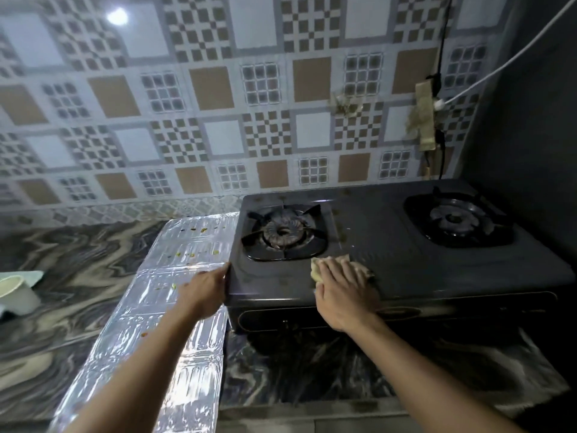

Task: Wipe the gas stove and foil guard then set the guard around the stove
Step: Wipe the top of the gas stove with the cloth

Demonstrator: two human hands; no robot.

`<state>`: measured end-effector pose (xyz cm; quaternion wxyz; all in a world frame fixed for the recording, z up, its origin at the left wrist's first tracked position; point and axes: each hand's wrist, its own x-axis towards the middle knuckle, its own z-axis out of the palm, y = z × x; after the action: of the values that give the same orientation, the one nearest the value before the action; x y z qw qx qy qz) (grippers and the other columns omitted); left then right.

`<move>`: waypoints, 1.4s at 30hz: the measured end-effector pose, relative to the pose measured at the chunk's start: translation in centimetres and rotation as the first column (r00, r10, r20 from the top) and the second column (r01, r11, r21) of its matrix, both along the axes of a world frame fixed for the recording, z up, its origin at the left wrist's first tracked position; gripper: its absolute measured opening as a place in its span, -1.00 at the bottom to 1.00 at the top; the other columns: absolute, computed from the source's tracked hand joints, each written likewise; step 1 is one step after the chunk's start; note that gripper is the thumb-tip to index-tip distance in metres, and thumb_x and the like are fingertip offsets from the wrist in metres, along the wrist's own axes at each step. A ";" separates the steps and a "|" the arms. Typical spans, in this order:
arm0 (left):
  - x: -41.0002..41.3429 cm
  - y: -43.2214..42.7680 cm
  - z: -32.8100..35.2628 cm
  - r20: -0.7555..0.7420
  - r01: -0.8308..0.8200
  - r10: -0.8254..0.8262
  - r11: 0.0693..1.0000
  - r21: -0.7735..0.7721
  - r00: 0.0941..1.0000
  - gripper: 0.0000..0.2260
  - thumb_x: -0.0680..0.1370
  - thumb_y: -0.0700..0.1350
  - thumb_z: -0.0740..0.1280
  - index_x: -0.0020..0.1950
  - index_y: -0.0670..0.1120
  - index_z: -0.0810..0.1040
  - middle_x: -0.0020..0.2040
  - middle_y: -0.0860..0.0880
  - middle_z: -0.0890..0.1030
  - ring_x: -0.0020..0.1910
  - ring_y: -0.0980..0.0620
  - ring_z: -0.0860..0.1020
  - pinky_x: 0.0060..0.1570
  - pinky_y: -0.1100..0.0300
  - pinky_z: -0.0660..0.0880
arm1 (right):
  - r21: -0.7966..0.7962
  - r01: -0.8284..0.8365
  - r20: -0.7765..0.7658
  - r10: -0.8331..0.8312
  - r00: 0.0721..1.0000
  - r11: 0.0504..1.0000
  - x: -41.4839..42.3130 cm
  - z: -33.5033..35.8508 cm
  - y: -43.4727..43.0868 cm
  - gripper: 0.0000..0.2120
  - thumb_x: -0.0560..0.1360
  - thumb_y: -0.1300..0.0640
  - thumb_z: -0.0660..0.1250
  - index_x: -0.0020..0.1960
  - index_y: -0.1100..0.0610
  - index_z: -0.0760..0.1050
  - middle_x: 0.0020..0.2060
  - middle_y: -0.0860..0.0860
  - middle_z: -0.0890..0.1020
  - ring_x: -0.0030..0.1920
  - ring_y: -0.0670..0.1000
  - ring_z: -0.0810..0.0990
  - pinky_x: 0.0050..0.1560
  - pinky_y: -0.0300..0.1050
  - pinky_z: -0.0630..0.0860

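A dark two-burner gas stove stands on the marbled counter against the tiled wall. My right hand presses a yellowish cloth flat on the stove top, just in front of the left burner. My left hand grips the stove's front left corner. The silver foil guard lies flat on the counter left of the stove, with small food stains on its far panels. My left forearm crosses above it.
A white cup sits at the counter's far left beside a pale cloth. A taped power strip with cables hangs on the wall behind the stove's right burner. A dark wall closes the right side.
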<state>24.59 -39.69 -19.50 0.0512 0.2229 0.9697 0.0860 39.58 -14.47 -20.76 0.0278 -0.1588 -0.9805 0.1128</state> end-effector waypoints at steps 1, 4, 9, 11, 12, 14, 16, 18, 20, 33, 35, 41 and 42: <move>0.0 -0.4 -0.2 0.013 0.020 -0.020 1.000 -0.007 1.000 -0.55 0.55 -0.03 0.03 0.45 0.16 0.24 0.24 -0.09 0.59 0.26 -0.19 0.49 0.11 -0.21 0.48 | 0.003 -0.022 -0.001 0.022 1.000 1.000 -0.5 -0.2 -1.3 -0.38 0.57 -0.10 -0.13 0.62 0.01 0.08 0.61 -0.05 0.14 0.58 0.09 0.09 0.56 0.12 -0.01; -0.3 -0.8 -0.3 -0.004 0.065 -0.065 0.998 0.001 0.998 -0.56 0.54 0.01 -0.05 0.42 0.08 0.24 0.16 -0.12 0.59 0.22 -0.17 0.47 0.06 -0.18 0.50 | 0.009 -0.080 -0.021 0.080 0.997 0.997 -2.1 -0.4 -5.0 -0.33 0.53 -0.12 -0.20 0.61 0.00 0.14 0.60 -0.06 0.19 0.57 0.07 0.12 0.55 0.11 0.01; -0.4 -1.6 -0.9 0.017 0.159 -0.167 0.960 0.230 0.986 -0.38 0.48 0.15 -0.17 0.48 -0.02 0.25 0.37 -0.09 0.51 0.26 -0.20 0.46 0.19 -0.12 0.46 | 0.001 -0.225 -0.077 0.225 0.971 0.974 -4.9 -0.4 -10.3 -0.26 0.46 -0.14 -0.23 0.56 0.02 0.25 0.54 -0.03 0.32 0.54 0.10 0.22 0.52 0.13 0.09; -0.7 -1.8 -1.4 0.032 0.135 -0.151 0.945 0.298 0.988 -0.48 0.59 0.03 -0.01 0.53 -0.11 0.28 0.42 -0.09 0.47 0.35 -0.18 0.44 0.32 -0.01 0.39 | -0.011 -0.284 -0.064 0.282 0.957 0.959 -6.1 -0.2 -11.9 -0.33 0.53 -0.11 -0.21 0.60 0.03 0.17 0.57 -0.03 0.25 0.57 0.09 0.16 0.54 0.11 0.03; -0.9 -1.9 -1.5 0.043 0.117 -0.140 0.933 0.341 0.989 -0.55 0.63 -0.08 0.08 0.53 -0.10 0.29 0.44 -0.07 0.45 0.40 -0.13 0.42 0.37 0.07 0.34 | -0.022 -0.307 -0.047 0.306 0.951 0.952 -6.7 0.0 -12.4 -0.38 0.59 -0.09 -0.16 0.61 0.04 0.12 0.60 -0.03 0.19 0.58 0.07 0.10 0.55 0.10 -0.01; -1.0 -2.1 -1.6 0.122 0.059 -0.126 0.895 0.442 0.985 -0.57 0.62 -0.25 0.18 0.51 -0.08 0.32 0.43 0.00 0.43 0.41 0.06 0.38 0.34 0.32 0.26 | -0.040 -0.341 -0.025 0.340 0.940 0.939 -7.9 0.4 -13.2 -0.45 0.66 -0.05 -0.05 0.63 0.07 0.08 0.62 -0.03 0.12 0.60 0.06 0.02 0.55 0.08 -0.06; -1.1 -2.2 -1.4 0.220 -0.008 -0.121 0.861 0.509 0.968 -0.56 0.62 -0.28 0.20 0.50 -0.09 0.33 0.40 0.05 0.44 0.35 0.20 0.35 0.21 0.49 0.22 | -0.044 -0.362 -0.016 0.362 0.932 0.931 -8.4 0.6 -13.2 -0.46 0.68 -0.03 -0.03 0.63 0.08 0.07 0.63 -0.03 0.09 0.61 0.06 0.00 0.56 0.08 -0.07; -1.1 -2.2 -1.3 0.264 -0.029 -0.138 0.839 0.544 0.955 -0.57 0.63 -0.25 0.21 0.51 -0.07 0.32 0.39 0.08 0.44 0.36 0.23 0.34 0.21 0.49 0.21 | -0.044 -0.385 -0.017 0.384 0.923 0.922 -8.5 0.4 -12.8 -0.46 0.68 -0.04 -0.03 0.63 0.08 0.07 0.63 -0.02 0.09 0.61 0.05 0.00 0.57 0.08 -0.07; -1.2 -2.3 -1.4 0.277 -0.032 -0.148 0.832 0.553 0.949 -0.56 0.63 -0.25 0.21 0.51 -0.05 0.31 0.41 0.07 0.43 0.38 0.21 0.35 0.25 0.44 0.22 | -0.033 -0.397 -0.029 0.396 0.918 0.917 -8.3 0.1 -12.5 -0.46 0.68 -0.05 -0.02 0.63 0.07 0.07 0.63 -0.03 0.09 0.61 0.04 -0.01 0.57 0.07 -0.06; -1.8 0.8 -0.4 0.220 -0.031 -0.049 0.939 0.342 0.974 -0.49 0.64 -0.07 0.19 0.57 -0.07 0.17 0.54 -0.06 0.28 0.48 -0.11 0.30 0.44 0.11 0.22 | -0.022 -0.385 -0.075 0.383 0.921 0.923 -3.9 -0.7 -6.3 -0.46 0.67 -0.08 0.03 0.63 -0.06 0.07 0.62 -0.16 0.09 0.61 -0.08 -0.03 0.56 -0.04 -0.15; -1.9 1.2 -0.5 0.202 -0.005 -0.049 0.965 0.261 0.978 -0.44 0.64 0.01 0.17 0.59 -0.09 0.08 0.59 -0.04 0.16 0.51 -0.17 0.24 0.49 0.03 0.17 | -0.029 -0.346 -0.062 0.344 0.937 0.938 -3.1 -0.7 -4.2 -0.46 0.67 -0.09 0.01 0.64 -0.07 0.05 0.62 -0.17 0.07 0.61 -0.10 -0.03 0.55 -0.07 -0.17; -1.7 2.0 -0.1 0.161 0.033 -0.055 0.990 0.141 0.985 -0.42 0.66 0.01 0.13 0.59 -0.16 0.01 0.60 -0.09 0.07 0.51 -0.18 0.23 0.47 0.09 0.13 | 0.017 -0.164 0.017 0.164 0.986 0.986 -0.5 -1.0 3.2 -0.32 0.55 -0.25 -0.21 0.64 -0.08 0.04 0.62 -0.14 0.07 0.61 -0.07 -0.01 0.59 -0.04 -0.11; -1.8 2.0 0.0 0.157 0.043 -0.061 0.992 0.118 0.986 -0.42 0.66 0.01 0.13 0.59 -0.17 0.01 0.60 -0.10 0.07 0.51 -0.17 0.24 0.46 0.10 0.14 | 0.027 -0.117 0.024 0.117 0.993 0.993 -0.2 -0.8 4.4 -0.26 0.51 -0.26 -0.26 0.64 -0.06 0.04 0.63 -0.12 0.07 0.62 -0.05 -0.01 0.59 -0.03 -0.10</move>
<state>22.80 -37.66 -19.48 0.1183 0.2431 0.9498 0.1575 39.40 -10.09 -21.57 0.0123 -0.1019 -0.9898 0.0987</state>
